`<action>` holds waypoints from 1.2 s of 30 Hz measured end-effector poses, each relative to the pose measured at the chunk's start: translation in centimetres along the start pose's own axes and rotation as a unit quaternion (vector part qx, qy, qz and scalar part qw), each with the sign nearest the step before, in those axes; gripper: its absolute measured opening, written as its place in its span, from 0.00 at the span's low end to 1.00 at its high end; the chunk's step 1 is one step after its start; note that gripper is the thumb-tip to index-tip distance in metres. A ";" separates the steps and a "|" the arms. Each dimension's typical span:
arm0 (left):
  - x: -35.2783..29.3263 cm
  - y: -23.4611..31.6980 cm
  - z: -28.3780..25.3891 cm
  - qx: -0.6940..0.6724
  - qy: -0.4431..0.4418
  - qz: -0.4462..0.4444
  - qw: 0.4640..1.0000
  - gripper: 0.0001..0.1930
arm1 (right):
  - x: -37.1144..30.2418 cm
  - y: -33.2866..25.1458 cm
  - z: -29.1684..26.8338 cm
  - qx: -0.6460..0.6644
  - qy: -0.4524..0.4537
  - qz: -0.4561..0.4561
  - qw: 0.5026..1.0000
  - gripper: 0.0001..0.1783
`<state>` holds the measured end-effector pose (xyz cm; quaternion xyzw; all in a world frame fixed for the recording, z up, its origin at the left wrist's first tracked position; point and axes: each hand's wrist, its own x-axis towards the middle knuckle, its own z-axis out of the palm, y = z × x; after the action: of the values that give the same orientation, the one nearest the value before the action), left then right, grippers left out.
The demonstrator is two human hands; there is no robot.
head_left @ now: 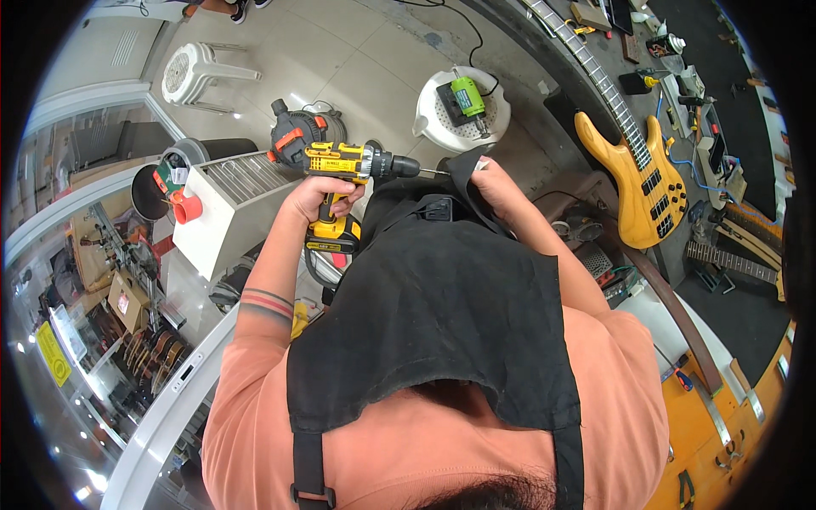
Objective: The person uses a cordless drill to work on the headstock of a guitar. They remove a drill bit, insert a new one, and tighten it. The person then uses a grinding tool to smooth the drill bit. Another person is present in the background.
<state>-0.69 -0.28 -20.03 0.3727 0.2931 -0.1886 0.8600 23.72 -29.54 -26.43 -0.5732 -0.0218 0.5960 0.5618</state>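
Observation:
My left hand is wrapped round the grip of a yellow and black cordless drill, held level with its chuck pointing right. A thin drill bit sticks out of the chuck, its tip reaching the black cloth of my apron. My right hand is closed on that raised fold of apron cloth, and something small and whitish shows at the fingertips. Whether the bit touches the cloth cannot be made out. Below the fold, the apron covers my front.
A white stool ahead carries a green power tool. At the right, a wooden bass guitar leans by a cluttered workbench. On the left stand a white cabinet, a black and orange vacuum and another white stool.

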 end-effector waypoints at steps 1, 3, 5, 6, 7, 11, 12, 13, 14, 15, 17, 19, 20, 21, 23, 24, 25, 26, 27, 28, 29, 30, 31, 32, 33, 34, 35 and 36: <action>0.0 -0.1 0.0 -0.003 0.000 0.002 1.000 0.16 | 0.1 0.4 -0.2 -0.001 0.008 0.000 1.000 0.11; -0.1 -0.2 0.2 -0.011 0.000 0.006 1.000 0.15 | 0.1 0.5 -0.2 -0.003 0.022 0.002 1.000 0.10; -0.2 -0.6 -0.1 -0.016 -0.002 0.010 1.000 0.15 | -0.4 -0.1 0.1 -0.007 0.015 0.007 1.000 0.10; -0.2 -0.7 -0.2 -0.018 -0.004 0.012 1.000 0.15 | -0.7 -0.4 0.3 -0.009 0.012 0.010 1.000 0.10; -0.2 -0.8 -0.2 -0.019 -0.006 0.013 1.000 0.15 | -0.7 -0.4 0.3 -0.010 0.014 0.010 1.000 0.10; -0.4 -1.1 -0.3 -0.024 -0.014 0.019 0.999 0.15 | -0.9 -0.4 0.0 -0.001 0.009 0.010 1.000 0.10; -0.4 -1.2 -0.4 -0.025 -0.016 0.021 0.999 0.15 | -1.0 -0.4 -0.1 0.006 0.006 0.010 1.000 0.10; -0.3 -1.3 -0.5 -0.027 -0.013 0.021 0.999 0.15 | -1.0 -0.3 -0.2 0.016 0.004 0.008 1.000 0.10; -0.3 -1.4 -0.5 -0.029 -0.010 0.022 0.999 0.15 | -1.0 0.0 -0.4 0.026 0.003 0.006 1.000 0.10; -0.3 -1.4 -0.6 -0.031 -0.007 0.022 0.999 0.15 | -0.9 0.3 -0.6 0.037 0.001 0.004 0.999 0.10; -0.4 -1.5 -0.6 -0.028 -0.009 0.020 0.999 0.16 | -0.7 0.9 -0.9 0.041 0.006 -0.014 0.999 0.10; -0.5 -1.3 -0.2 -0.025 -0.005 0.022 0.999 0.17 | -0.6 1.4 -1.3 0.042 0.010 -0.021 0.999 0.10; -0.6 -1.2 0.2 -0.025 0.001 0.024 0.999 0.18 | -0.6 1.7 -1.6 0.041 0.010 -0.019 0.999 0.10; -0.8 -1.2 0.4 -0.025 0.008 0.028 0.999 0.19 | -0.6 1.6 -1.6 0.039 0.010 -0.016 0.999 0.10; -0.9 -1.5 0.1 -0.028 -0.001 0.027 0.999 0.20 | -0.8 1.5 -1.5 0.038 0.013 -0.006 0.999 0.10; -0.9 -1.4 0.1 -0.028 -0.006 0.027 0.999 0.21 | -1.0 1.2 -1.4 0.037 0.016 -0.001 0.999 0.10; -1.0 -1.4 0.1 -0.033 -0.004 0.032 0.999 0.21 | -1.2 1.0 -1.1 -0.013 0.028 -0.017 0.999 0.11; -1.1 -1.5 0.2 -0.038 -0.002 0.037 0.999 0.22 | -1.4 0.8 -0.7 -0.064 0.040 -0.032 0.997 0.11; -1.2 -1.3 0.4 -0.043 -0.002 0.042 0.998 0.22 | -1.5 0.6 -0.5 -0.114 0.053 -0.048 0.991 0.11; -1.3 -1.0 1.0 -0.048 0.015 0.055 0.997 0.22 | -0.8 1.5 -1.5 -0.153 0.100 -0.084 0.980 0.12; -1.5 -0.4 1.5 -0.049 0.014 0.066 0.997 0.22 | 0.3 3.3 -2.9 -0.192 0.146 -0.120 0.963 0.12; -1.7 0.1 1.9 -0.051 0.015 0.079 0.995 0.22 | 0.8 2.9 -2.9 -0.230 0.188 -0.155 0.942 0.12; -1.8 0.4 2.1 -0.052 0.016 0.092 0.994 0.21 | 0.8 2.5 -3.3 -0.186 0.189 -0.137 0.954 0.12; -1.8 0.6 2.1 -0.053 0.007 0.098 0.994 0.21 | 0.4 2.1 -3.8 -0.141 0.189 -0.118 0.965 0.12; -1.8 1.0 2.2 -0.051 -0.004 0.113 0.992 0.20 | -0.3 0.9 -3.6 -0.096 0.188 -0.102 0.972 0.12; -1.8 1.5 2.3 -0.048 -0.016 0.127 0.991 0.20 | -0.8 0.0 -3.4 -0.106 0.193 -0.123 0.968 0.10; -1.8 1.8 2.5 -0.045 -0.028 0.141 0.989 0.20 | -1.1 -0.3 -3.6 -0.127 0.187 -0.133 0.965 0.10; -1.7 2.3 2.8 -0.041 -0.033 0.154 0.987 0.20 | -1.4 -0.5 -4.0 -0.149 0.184 -0.143 0.961 0.10</action>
<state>0.29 -0.70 -16.10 0.3715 0.2113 -0.0537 0.9025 26.46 -32.83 -26.52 -0.7407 -0.0886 0.3837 0.5443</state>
